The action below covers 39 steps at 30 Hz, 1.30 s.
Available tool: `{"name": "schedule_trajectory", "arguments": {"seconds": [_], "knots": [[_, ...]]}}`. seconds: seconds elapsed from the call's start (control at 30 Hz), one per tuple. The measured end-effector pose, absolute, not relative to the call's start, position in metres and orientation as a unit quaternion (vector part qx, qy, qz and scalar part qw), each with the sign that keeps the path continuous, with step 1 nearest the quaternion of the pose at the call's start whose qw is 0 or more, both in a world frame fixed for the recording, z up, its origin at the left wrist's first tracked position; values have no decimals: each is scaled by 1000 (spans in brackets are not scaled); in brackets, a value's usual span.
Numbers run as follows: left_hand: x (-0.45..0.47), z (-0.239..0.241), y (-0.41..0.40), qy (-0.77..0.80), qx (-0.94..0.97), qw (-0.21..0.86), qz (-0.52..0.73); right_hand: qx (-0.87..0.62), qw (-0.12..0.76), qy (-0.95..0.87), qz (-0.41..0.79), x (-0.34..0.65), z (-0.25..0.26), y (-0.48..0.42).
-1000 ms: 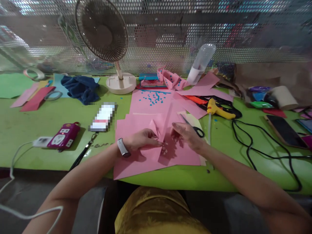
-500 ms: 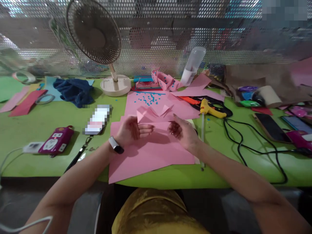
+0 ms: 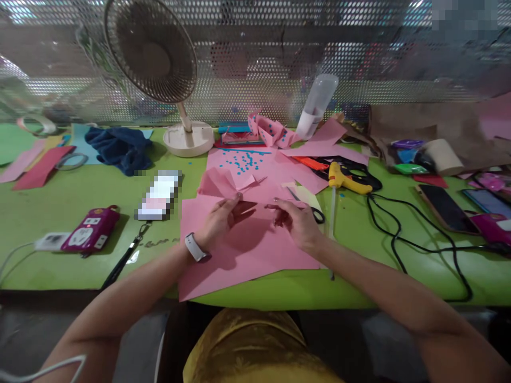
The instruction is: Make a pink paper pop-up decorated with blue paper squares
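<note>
A folded pink paper (image 3: pixel 221 183) with pointed flaps is held up over the table. My left hand (image 3: pixel 219 222) is closed on its near edge, thumb on top and fingers below. On the right, my right hand (image 3: pixel 297 223) pinches the same edge between thumb and curled fingers. Beneath both hands lies a large pink sheet (image 3: pixel 239 260). Just beyond my right hand, a scissors handle (image 3: pixel 318 215) shows beside a pale yellow paper (image 3: pixel 305 196); the rest of the scissors is mostly covered.
A yellow glue gun (image 3: pixel 347 181) with a black cord sits to the right. Blue dots lie on another pink sheet (image 3: pixel 215 159). A fan (image 3: pixel 189 139), a phone (image 3: pixel 159 197) and a purple power adapter (image 3: pixel 91 231) stand or lie leftward. A clear bottle (image 3: pixel 317 106) leans behind.
The folded paper has turned and spread to the left, its flaps tipping away. My left hand has rotated, its thumb now on the paper's edge. More of the scissors handle and yellow paper shows.
</note>
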State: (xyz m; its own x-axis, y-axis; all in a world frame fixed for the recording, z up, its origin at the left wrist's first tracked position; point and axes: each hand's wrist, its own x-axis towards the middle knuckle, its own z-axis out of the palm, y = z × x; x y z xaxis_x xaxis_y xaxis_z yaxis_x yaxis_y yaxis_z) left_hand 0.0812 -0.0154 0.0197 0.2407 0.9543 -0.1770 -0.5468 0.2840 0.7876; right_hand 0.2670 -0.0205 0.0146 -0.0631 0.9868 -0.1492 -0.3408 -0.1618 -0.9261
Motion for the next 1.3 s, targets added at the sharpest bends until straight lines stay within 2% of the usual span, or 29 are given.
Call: {"name": "schedule_trajectory", "arguments": {"seconds": [0.2, 0.27, 0.37, 0.47, 0.57, 0.67, 0.8, 1.07, 1.3], "knots": [[62, 19, 2, 367, 300, 710, 521, -414, 532, -434, 598, 278, 13, -15], [58, 19, 4, 363, 310, 707, 522, -415, 550, -476, 547, 285, 11, -11], [56, 20, 4, 362, 327, 704, 517, -400, 566, -651, 310, 295, 13, -6], [55, 20, 3, 370, 342, 722, 474, -306, 471, -825, 59, 298, 20, -8], [58, 20, -1, 371, 343, 746, 434, -219, 361, -904, -64, 295, 24, -16], [63, 22, -7, 358, 344, 765, 411, -192, 305, -924, -126, 292, 22, -25], [69, 25, -15, 334, 366, 780, 383, -180, 281, -935, -115, 291, 21, -28], [73, 21, -17, 336, 325, 794, 387, -218, 269, -935, 78, 291, 19, -23], [74, 15, -16, 334, 314, 794, 400, -232, 290, -915, 159, 289, 14, -20]]}}
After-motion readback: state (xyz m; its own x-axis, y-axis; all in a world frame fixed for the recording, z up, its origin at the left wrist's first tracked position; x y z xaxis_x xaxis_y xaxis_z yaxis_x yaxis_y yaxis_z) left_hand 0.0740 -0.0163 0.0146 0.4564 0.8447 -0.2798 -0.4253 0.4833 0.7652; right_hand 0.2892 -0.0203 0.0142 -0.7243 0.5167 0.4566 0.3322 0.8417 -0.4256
